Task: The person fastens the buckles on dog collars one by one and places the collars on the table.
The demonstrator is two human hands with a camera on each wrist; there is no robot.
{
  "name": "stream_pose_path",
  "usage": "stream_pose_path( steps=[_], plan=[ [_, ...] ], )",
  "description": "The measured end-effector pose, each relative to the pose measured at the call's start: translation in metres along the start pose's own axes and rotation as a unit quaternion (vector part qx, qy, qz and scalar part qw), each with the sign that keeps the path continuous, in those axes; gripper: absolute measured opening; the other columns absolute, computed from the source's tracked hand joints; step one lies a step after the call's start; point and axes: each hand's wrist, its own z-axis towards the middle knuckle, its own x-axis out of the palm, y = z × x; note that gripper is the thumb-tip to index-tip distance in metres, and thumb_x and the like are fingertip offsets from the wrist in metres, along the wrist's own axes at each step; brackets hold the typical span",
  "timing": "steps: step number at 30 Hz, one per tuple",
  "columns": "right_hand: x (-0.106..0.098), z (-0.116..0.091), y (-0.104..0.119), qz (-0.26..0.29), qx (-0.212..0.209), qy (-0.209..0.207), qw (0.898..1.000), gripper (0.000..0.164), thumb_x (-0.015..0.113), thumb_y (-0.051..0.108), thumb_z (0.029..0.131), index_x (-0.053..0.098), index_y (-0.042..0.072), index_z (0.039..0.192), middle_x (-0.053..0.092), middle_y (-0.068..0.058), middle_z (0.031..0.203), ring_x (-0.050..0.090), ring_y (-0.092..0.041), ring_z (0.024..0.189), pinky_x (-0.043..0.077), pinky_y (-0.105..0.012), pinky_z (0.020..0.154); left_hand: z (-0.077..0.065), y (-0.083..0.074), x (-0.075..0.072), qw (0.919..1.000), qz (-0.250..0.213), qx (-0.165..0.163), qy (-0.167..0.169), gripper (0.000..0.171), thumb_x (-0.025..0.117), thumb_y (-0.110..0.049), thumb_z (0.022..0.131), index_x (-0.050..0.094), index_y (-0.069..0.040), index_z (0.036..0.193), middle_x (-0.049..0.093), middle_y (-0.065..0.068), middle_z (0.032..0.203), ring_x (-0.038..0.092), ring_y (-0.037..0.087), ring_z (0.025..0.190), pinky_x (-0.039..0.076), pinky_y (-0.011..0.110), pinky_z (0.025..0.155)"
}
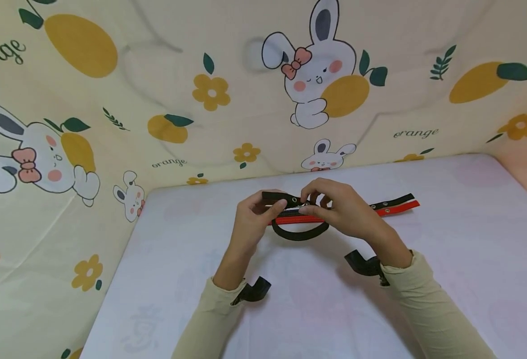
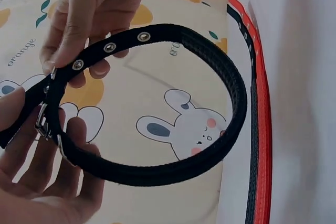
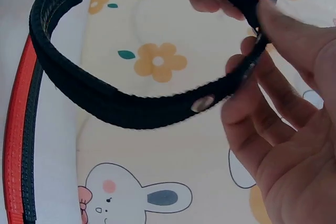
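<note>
A black collar (image 1: 300,237), bent into a loop, is held above the table with both hands. My left hand (image 1: 250,215) pinches the strap's free tail near the buckle (image 2: 42,121), thumb on the tail. With thumb and fingers, my right hand (image 1: 345,207) grips the strap beside the buckle. Metal eyelets (image 2: 109,48) dot the strap, and a metal D-ring (image 2: 64,150) shows near the buckle. In the right wrist view my right fingers partly cover the fastening, so how far the tail is through the buckle I cannot tell.
Behind the hands, a red collar (image 1: 407,205) and another black collar (image 1: 398,201) lie flat side by side on the white table (image 1: 191,249). A rabbit-and-orange patterned cloth (image 1: 227,129) rises at the back and left. Black straps (image 1: 258,289) sit on both wrists.
</note>
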Motion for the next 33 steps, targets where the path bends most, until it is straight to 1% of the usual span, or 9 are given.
stream_pose_path(
  steps=[4, 9, 12, 14, 17, 22, 27, 30, 33],
  plan=[
    [0.0042, 0.0003, 0.0003, 0.014, 0.019, -0.009, 1.000, 0.019, 0.079, 0.021, 0.086, 0.063, 0.019, 0.097, 0.063, 0.009, 0.093, 0.058, -0.007, 0.085, 0.051, -0.024, 0.072, -0.0013, 0.0023, 0.0029, 0.9999, -0.010, 0.008, 0.009, 0.021, 0.071, -0.004, 0.090, 0.070, 0.005, 0.109, 0.072, 0.013, 0.102, 0.068, 0.011, 0.089, 0.057, 0.024, 0.079],
    [0.0063, 0.0002, 0.0017, 0.021, 0.031, 0.008, 0.999, 0.025, 0.075, 0.021, 0.090, 0.067, 0.019, 0.113, 0.067, 0.007, 0.104, 0.061, -0.008, 0.088, 0.053, -0.026, 0.074, -0.0021, 0.0045, 0.0052, 0.9995, 0.001, 0.018, 0.027, 0.020, 0.072, -0.002, 0.089, 0.071, 0.006, 0.106, 0.073, 0.019, 0.100, 0.068, 0.010, 0.088, 0.056, 0.024, 0.078],
    [0.0055, -0.0007, 0.0014, 0.018, 0.030, 0.005, 0.999, 0.027, 0.072, 0.018, 0.092, 0.068, 0.015, 0.119, 0.068, 0.003, 0.108, 0.063, -0.010, 0.091, 0.056, -0.028, 0.076, -0.0022, 0.0042, 0.0048, 0.9993, 0.017, 0.006, 0.032, 0.027, 0.076, -0.003, 0.086, 0.070, 0.002, 0.112, 0.072, 0.018, 0.106, 0.069, 0.012, 0.093, 0.056, 0.026, 0.084],
    [0.0047, -0.0011, 0.0009, 0.023, 0.039, -0.004, 0.999, 0.025, 0.071, 0.017, 0.093, 0.068, 0.012, 0.118, 0.069, 0.000, 0.109, 0.065, -0.013, 0.094, 0.057, -0.031, 0.077, -0.0017, 0.0041, 0.0038, 0.9988, 0.037, -0.011, 0.031, 0.036, 0.079, -0.006, 0.083, 0.069, -0.004, 0.118, 0.071, 0.016, 0.112, 0.068, 0.015, 0.099, 0.056, 0.029, 0.090],
    [0.0032, -0.0010, 0.0014, 0.031, 0.063, -0.012, 0.997, 0.025, 0.068, 0.015, 0.095, 0.065, 0.007, 0.119, 0.068, -0.005, 0.113, 0.067, -0.018, 0.098, 0.057, -0.033, 0.079, -0.0007, 0.0049, 0.0030, 0.9974, 0.062, -0.029, 0.022, 0.041, 0.080, -0.007, 0.083, 0.067, -0.007, 0.121, 0.069, 0.014, 0.115, 0.067, 0.015, 0.102, 0.055, 0.027, 0.091],
    [0.0048, 0.0013, 0.0027, 0.034, 0.103, 0.002, 0.994, 0.024, 0.062, 0.019, 0.099, 0.062, 0.009, 0.121, 0.068, -0.004, 0.113, 0.062, -0.017, 0.101, 0.051, -0.032, 0.082, -0.0004, 0.0042, 0.0054, 0.9978, 0.061, -0.027, -0.001, 0.030, 0.077, -0.003, 0.085, 0.070, 0.000, 0.114, 0.070, 0.018, 0.109, 0.066, 0.011, 0.094, 0.056, 0.020, 0.082],
    [0.0075, 0.0030, 0.0045, 0.037, 0.093, -0.028, 0.995, 0.026, 0.064, 0.020, 0.098, 0.060, 0.014, 0.123, 0.070, -0.001, 0.111, 0.062, -0.014, 0.100, 0.048, -0.030, 0.081, -0.0008, 0.0043, 0.0080, 0.9973, 0.073, -0.010, 0.000, 0.028, 0.077, -0.004, 0.085, 0.072, 0.000, 0.112, 0.072, 0.018, 0.107, 0.066, 0.009, 0.091, 0.054, 0.017, 0.078],
    [0.0079, 0.0030, 0.0064, 0.040, 0.081, -0.052, 0.995, 0.026, 0.065, 0.023, 0.098, 0.064, 0.016, 0.122, 0.072, 0.001, 0.107, 0.063, -0.011, 0.097, 0.049, -0.027, 0.079, -0.0010, 0.0043, 0.0083, 0.9965, 0.082, 0.001, 0.009, 0.027, 0.076, -0.006, 0.086, 0.072, 0.001, 0.112, 0.073, 0.017, 0.108, 0.066, 0.008, 0.091, 0.053, 0.016, 0.078],
    [0.0069, 0.0026, 0.0077, 0.040, 0.078, -0.068, 0.994, 0.023, 0.067, 0.025, 0.096, 0.069, 0.017, 0.118, 0.073, 0.003, 0.106, 0.062, -0.008, 0.093, 0.050, -0.023, 0.077, -0.0013, 0.0027, 0.0078, 0.9968, 0.080, 0.006, 0.005, 0.027, 0.076, -0.005, 0.086, 0.072, 0.001, 0.112, 0.073, 0.018, 0.108, 0.067, 0.008, 0.091, 0.055, 0.017, 0.078]
  ],
)
